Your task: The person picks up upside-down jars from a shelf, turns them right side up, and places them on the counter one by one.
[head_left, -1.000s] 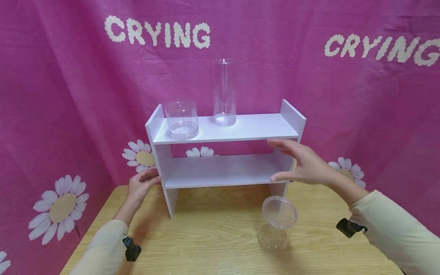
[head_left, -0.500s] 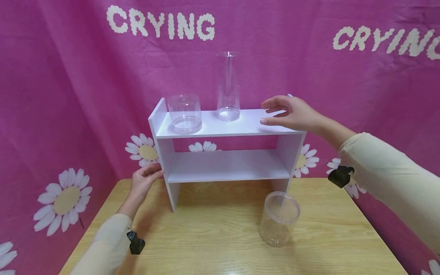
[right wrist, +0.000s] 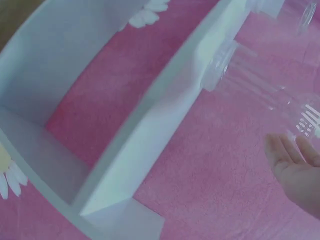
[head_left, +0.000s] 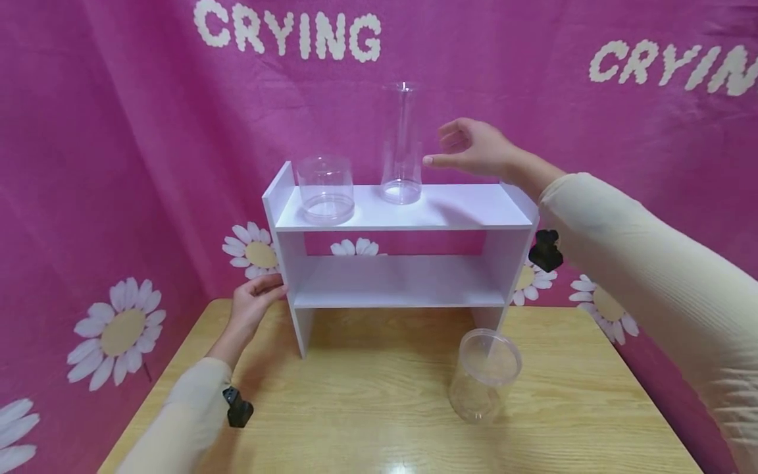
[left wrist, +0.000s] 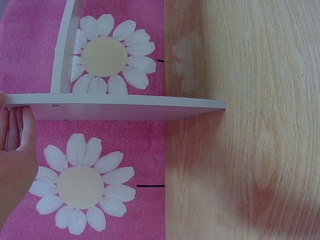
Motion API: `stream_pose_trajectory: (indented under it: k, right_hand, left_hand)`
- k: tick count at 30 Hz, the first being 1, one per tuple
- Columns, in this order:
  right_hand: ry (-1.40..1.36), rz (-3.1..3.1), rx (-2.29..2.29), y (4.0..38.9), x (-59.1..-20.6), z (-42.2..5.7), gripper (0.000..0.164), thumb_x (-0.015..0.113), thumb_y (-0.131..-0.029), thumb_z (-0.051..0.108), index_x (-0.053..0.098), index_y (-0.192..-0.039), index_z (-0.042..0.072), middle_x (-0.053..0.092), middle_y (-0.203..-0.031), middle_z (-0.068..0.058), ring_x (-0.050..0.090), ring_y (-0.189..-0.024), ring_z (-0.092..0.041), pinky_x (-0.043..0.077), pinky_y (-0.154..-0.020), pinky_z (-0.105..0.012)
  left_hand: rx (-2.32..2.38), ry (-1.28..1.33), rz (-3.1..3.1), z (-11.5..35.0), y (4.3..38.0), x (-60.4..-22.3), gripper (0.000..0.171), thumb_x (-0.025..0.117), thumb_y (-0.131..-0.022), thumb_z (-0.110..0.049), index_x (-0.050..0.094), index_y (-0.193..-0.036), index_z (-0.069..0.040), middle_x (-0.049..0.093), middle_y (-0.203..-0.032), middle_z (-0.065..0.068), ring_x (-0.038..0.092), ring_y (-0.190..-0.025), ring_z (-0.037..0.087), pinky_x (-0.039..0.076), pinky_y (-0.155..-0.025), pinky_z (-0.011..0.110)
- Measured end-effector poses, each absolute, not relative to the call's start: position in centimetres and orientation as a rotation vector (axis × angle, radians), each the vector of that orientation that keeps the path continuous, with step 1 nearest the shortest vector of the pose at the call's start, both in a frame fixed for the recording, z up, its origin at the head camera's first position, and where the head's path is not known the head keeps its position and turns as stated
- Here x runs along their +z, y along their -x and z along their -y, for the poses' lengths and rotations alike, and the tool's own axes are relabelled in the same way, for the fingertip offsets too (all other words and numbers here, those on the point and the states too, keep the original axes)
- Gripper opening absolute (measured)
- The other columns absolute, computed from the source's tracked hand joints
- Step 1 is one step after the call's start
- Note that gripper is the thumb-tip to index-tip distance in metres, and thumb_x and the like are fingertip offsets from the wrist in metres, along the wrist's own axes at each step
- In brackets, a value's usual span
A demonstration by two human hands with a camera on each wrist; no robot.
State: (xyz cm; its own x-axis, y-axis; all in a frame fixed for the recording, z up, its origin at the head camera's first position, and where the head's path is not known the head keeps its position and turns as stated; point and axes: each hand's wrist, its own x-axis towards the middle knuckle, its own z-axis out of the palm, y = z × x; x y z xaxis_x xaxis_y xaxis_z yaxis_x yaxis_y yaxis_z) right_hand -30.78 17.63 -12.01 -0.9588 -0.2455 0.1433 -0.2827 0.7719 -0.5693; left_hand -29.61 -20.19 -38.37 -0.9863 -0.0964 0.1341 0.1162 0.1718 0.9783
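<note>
My left hand (head_left: 251, 306) rests its fingers against the outer face of the left side panel of a white two-tier shelf (head_left: 403, 280). In the left wrist view, its fingers (left wrist: 27, 127) lie along that panel (left wrist: 125, 106). My right hand (head_left: 474, 148) is raised above the top board, fingers gently bent and holding nothing. Just left of it a tall clear plastic container (head_left: 401, 148) stands upright, apart from the hand as seen from the head. Further left on the same board sits a short, wide clear jar (head_left: 326, 191).
A clear plastic jar (head_left: 485, 375) with a round rim stands on the wooden table (head_left: 367, 408), in front of the shelf's right leg. Behind everything hangs a pink cloth (head_left: 148, 164) with daisies and white lettering. The lower board (head_left: 397, 280) is white.
My right hand has risen from beside the lower board to above the top board and moved left towards the tall container. The left hand has stayed at the side panel. The view has tilted slightly.
</note>
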Motion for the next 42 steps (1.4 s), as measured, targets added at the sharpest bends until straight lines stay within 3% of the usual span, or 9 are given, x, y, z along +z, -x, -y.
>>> stream_pose_trajectory:
  k: [6, 16, 22, 28, 31, 36, 42]
  right_hand:
    - [-0.328, 2.877, 0.933, 32.4, -10.2, -16.5, 0.088, 0.066, -0.085, 0.049, 0.025, -0.149, 0.004, 0.037, -0.152, -0.017, 0.039, -0.140, -0.029, 0.037, -0.116, -0.044]
    - [-0.149, 2.785, 1.269, 34.7, -8.1, -15.6, 0.105, 0.070, -0.078, 0.057, 0.007, -0.155, 0.022, 0.020, -0.162, -0.002, 0.025, -0.148, -0.019, 0.024, -0.123, -0.035]
    - [-0.013, 2.690, 1.446, 35.3, -7.6, -15.0, 0.106, 0.071, -0.075, 0.061, 0.006, -0.154, 0.033, 0.017, -0.162, 0.009, 0.019, -0.150, -0.014, 0.017, -0.125, -0.035]
    - [0.026, 2.660, 1.477, 36.0, -7.9, -14.4, 0.107, 0.071, -0.075, 0.061, 0.007, -0.154, 0.031, 0.015, -0.162, 0.009, 0.014, -0.151, -0.012, 0.014, -0.126, -0.033]
    - [0.019, 2.650, 1.483, 36.3, -8.4, -13.9, 0.102, 0.072, -0.076, 0.058, 0.015, -0.154, 0.026, 0.023, -0.161, 0.004, 0.022, -0.149, -0.013, 0.018, -0.125, -0.031]
    - [0.032, 2.499, 1.586, 36.5, -8.9, -12.7, 0.079, 0.079, -0.076, 0.042, 0.043, -0.143, 0.018, 0.048, -0.146, 0.001, 0.044, -0.134, -0.014, 0.034, -0.116, -0.025]
    - [-0.007, 2.379, 1.644, 36.4, -8.8, -11.7, 0.069, 0.082, -0.075, 0.032, 0.052, -0.135, 0.016, 0.057, -0.135, 0.001, 0.053, -0.121, -0.011, 0.042, -0.108, -0.020]
  left_hand:
    - [-1.909, 0.011, 2.301, 20.4, 29.9, -37.7, 0.046, 0.068, -0.088, -0.016, 0.057, -0.128, 0.004, 0.063, -0.087, -0.024, 0.060, -0.082, -0.010, 0.050, -0.078, 0.006]
    - [-1.941, 0.014, 2.254, 20.0, 29.9, -37.5, 0.043, 0.068, -0.088, -0.010, 0.056, -0.125, 0.009, 0.062, -0.082, -0.026, 0.059, -0.080, -0.011, 0.051, -0.076, 0.007]
    - [-1.961, 0.016, 2.231, 19.9, 29.9, -37.6, 0.043, 0.068, -0.087, -0.009, 0.057, -0.125, 0.009, 0.064, -0.084, -0.022, 0.060, -0.080, -0.011, 0.051, -0.076, 0.007]
    - [-1.981, 0.014, 2.207, 19.8, 29.9, -37.7, 0.044, 0.069, -0.086, -0.009, 0.057, -0.124, 0.010, 0.064, -0.083, -0.023, 0.062, -0.083, -0.008, 0.052, -0.076, 0.008]
    - [-1.995, 0.006, 2.198, 19.8, 29.9, -37.9, 0.043, 0.069, -0.086, -0.008, 0.057, -0.123, 0.010, 0.064, -0.082, -0.023, 0.062, -0.083, -0.007, 0.052, -0.077, 0.008]
    - [-1.989, -0.029, 2.206, 19.9, 29.8, -38.1, 0.041, 0.068, -0.088, -0.008, 0.058, -0.123, 0.009, 0.065, -0.084, -0.021, 0.060, -0.081, -0.009, 0.052, -0.076, 0.008]
    - [-1.966, -0.053, 2.225, 20.2, 29.5, -38.2, 0.041, 0.069, -0.087, -0.011, 0.059, -0.124, 0.006, 0.067, -0.092, -0.014, 0.060, -0.081, -0.010, 0.051, -0.077, 0.008]
